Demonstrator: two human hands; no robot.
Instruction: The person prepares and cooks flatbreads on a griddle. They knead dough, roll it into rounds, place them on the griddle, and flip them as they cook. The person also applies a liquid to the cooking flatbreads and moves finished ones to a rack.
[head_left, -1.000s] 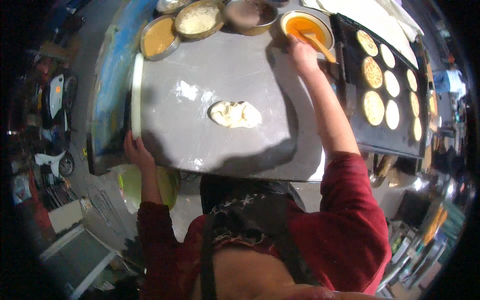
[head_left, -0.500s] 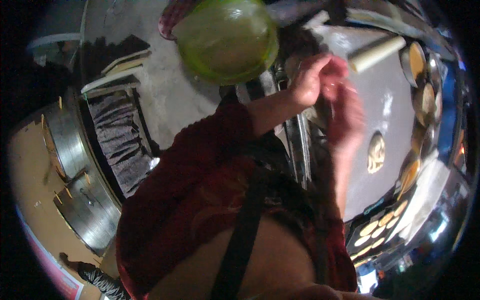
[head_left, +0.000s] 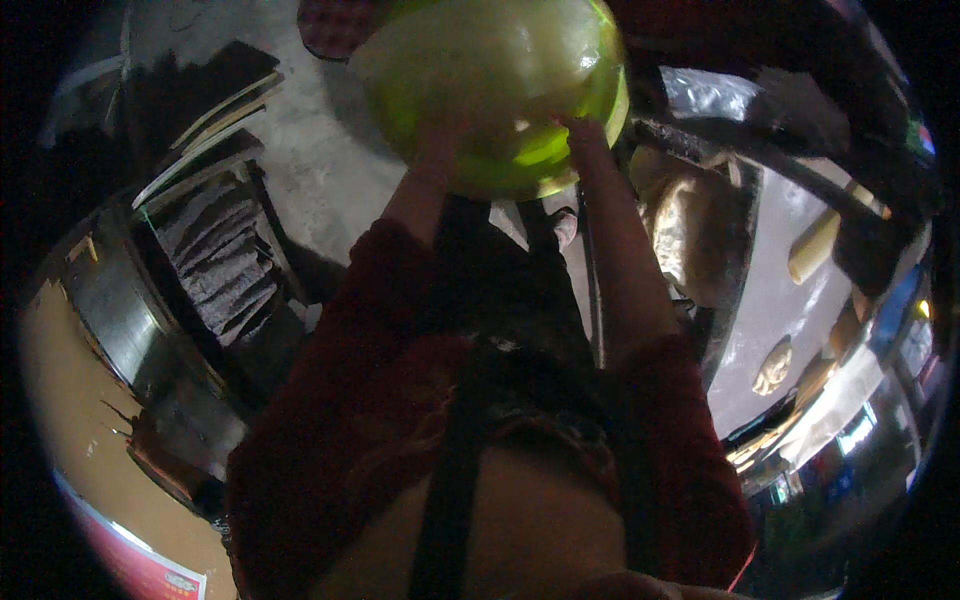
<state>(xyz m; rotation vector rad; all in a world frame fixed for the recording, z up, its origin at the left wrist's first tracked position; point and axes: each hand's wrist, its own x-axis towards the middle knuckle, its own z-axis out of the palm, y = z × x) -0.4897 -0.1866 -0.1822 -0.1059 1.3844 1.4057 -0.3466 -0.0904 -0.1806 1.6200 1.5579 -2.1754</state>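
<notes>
Both of my hands reach down to a large translucent green bowl (head_left: 500,70) that sits low by the floor at the top of the view. My left hand (head_left: 438,140) grips its near rim on the left side. At the rim's right side my right hand (head_left: 582,135) holds on too. My red sleeves and dark apron fill the lower middle. What the bowl holds is pale and blurred.
The grey floured work surface (head_left: 790,310) runs along the right, with a pale rolling pin (head_left: 815,245), a small dough piece (head_left: 772,365) and a bigger dough mass (head_left: 690,230). Dark stacked metal racks (head_left: 215,260) stand on the concrete floor at left. A checked cloth (head_left: 335,25) lies at the top.
The view has swung from the table top down toward the floor. My hands left the table edge and the batter bowl and now both hold the green bowl.
</notes>
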